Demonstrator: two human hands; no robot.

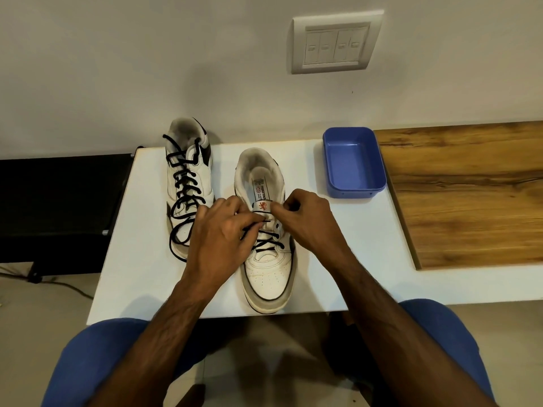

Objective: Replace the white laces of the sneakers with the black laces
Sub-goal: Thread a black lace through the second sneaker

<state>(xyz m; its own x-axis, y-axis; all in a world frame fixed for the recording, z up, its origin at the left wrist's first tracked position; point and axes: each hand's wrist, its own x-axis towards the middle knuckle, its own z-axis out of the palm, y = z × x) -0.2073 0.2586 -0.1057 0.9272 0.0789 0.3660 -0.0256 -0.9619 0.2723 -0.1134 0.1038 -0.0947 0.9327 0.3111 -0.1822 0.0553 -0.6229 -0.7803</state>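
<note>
Second sneaker (269, 230) sits mid-frame, black lace (266, 245) crossed up to the top eyelets. My left hand (219, 233) pinches one lace end, my right hand (305, 218) is curled on the other by the tongue. Tip, I reckon: pull both ends evenly so the crosses lie flat. The other sneaker (188, 177), up and to the left, is already laced.

The left hand (219, 230) covers the near sneaker's (269, 277) left-side eyelets, so where the black lace (269, 239) runs there is anyone's guess. The right hand's (305, 218) fingers (289, 206) curl in on themselves — can't tell if a lace end is pinched inside. Insole print is too small to read. The far sneaker's (188, 160) toe sits behind the left hand, and the wooden worktop (470, 186) gets cut off by the right edge.
</note>
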